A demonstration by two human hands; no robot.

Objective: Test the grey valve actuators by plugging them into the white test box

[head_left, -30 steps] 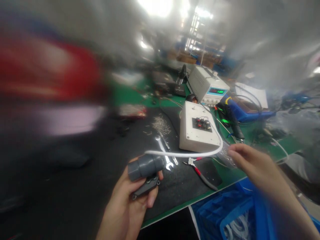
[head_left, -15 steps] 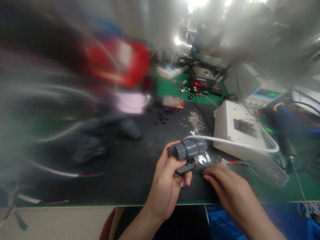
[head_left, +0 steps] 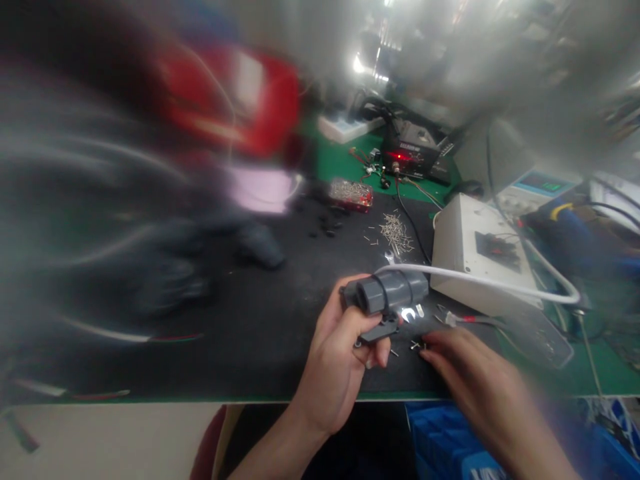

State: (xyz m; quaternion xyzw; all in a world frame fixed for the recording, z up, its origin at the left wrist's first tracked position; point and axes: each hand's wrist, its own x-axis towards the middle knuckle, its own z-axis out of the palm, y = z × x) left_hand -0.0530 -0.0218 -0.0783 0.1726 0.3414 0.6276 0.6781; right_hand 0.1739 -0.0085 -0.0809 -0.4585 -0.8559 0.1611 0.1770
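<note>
My left hand (head_left: pixel 333 360) is wrapped round a dark grey cylindrical plastic housing (head_left: pixel 395 291) with a ribbed end cap. A small flat bracket (head_left: pixel 380 331) sticks out under it, by my thumb. From the housing a white cable (head_left: pixel 490 279) loops off to the right. Just right of it, my right hand (head_left: pixel 470 367) is low over the mat with thumb and forefinger pinched at a small screw (head_left: pixel 425 346). Several loose screws (head_left: pixel 415 345) lie by those fingertips. An open-ended wrench (head_left: pixel 409 315) rests behind the housing, partly hidden.
A pile of screws (head_left: pixel 396 235) and a red box of screws (head_left: pixel 351 195) lie farther back on the black mat (head_left: pixel 280 320). At right stands a white box (head_left: pixel 480 260), near a pair of tweezers or pliers-like tool (head_left: pixel 455 319). Blurred grey parts (head_left: pixel 260 243) lie left.
The view has shifted slightly. My right hand has moved a little to the right, and loose screws now show on the mat by its fingertips. My left hand keeps the housing.
</note>
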